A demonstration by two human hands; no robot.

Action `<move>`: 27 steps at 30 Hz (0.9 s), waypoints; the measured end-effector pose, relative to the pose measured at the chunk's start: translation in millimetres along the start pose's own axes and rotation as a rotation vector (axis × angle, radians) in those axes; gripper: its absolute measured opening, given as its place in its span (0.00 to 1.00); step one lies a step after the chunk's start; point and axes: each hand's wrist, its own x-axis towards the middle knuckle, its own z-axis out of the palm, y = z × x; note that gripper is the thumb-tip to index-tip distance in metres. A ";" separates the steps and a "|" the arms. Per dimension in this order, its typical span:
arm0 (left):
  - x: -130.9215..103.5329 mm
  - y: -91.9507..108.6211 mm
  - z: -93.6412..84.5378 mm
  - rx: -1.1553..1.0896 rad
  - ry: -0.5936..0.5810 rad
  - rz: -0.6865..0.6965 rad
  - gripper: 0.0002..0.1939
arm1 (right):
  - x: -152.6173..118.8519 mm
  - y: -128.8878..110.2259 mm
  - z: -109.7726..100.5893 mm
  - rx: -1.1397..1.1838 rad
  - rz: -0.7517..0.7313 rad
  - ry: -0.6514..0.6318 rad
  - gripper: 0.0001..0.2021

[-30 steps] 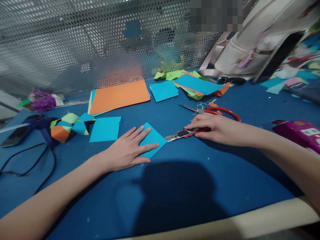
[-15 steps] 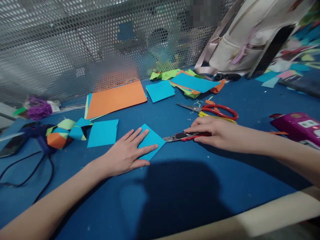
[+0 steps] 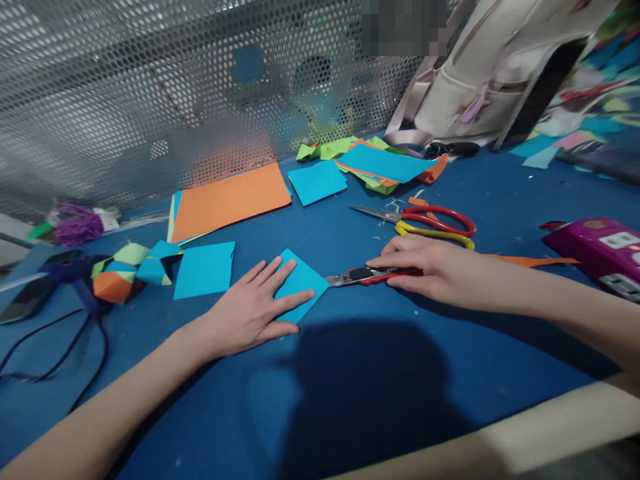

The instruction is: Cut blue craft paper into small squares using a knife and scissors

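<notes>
Spread flat, my left hand (image 3: 257,303) presses on a folded blue paper (image 3: 306,280) lying on the table. One corner of that paper points right, toward my right hand (image 3: 425,267). My right hand is closed around a red and black utility knife (image 3: 373,275). The blade's tip touches the paper's right corner or lies in its fold; I cannot tell which. Just beyond the knife lie scissors (image 3: 437,219) with one red and one yellow handle. Left of my left hand is another blue paper square (image 3: 205,269).
An orange paper stack (image 3: 233,200), small blue sheets (image 3: 317,181) and colored scraps (image 3: 387,163) lie along a perforated metal panel (image 3: 200,80). A folded paper ball (image 3: 117,277) and glue gun (image 3: 75,267) sit left. A purple device (image 3: 600,250) and white backpack (image 3: 465,87) are right.
The camera view has shifted slightly. My hands, the blue paper and the knife keep nearly the same places relative to each other.
</notes>
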 end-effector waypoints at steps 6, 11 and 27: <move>1.8 1.6 -3.4 0.013 -0.022 -0.003 0.32 | -2.3 -1.8 2.1 0.002 0.000 0.011 0.18; 3.2 2.6 -3.7 -0.002 -0.038 -0.005 0.33 | -4.0 -2.0 6.0 0.034 0.013 0.008 0.18; 2.3 2.1 -4.1 -0.004 -0.038 -0.006 0.33 | -4.7 -15.7 2.0 0.054 0.042 -0.030 0.18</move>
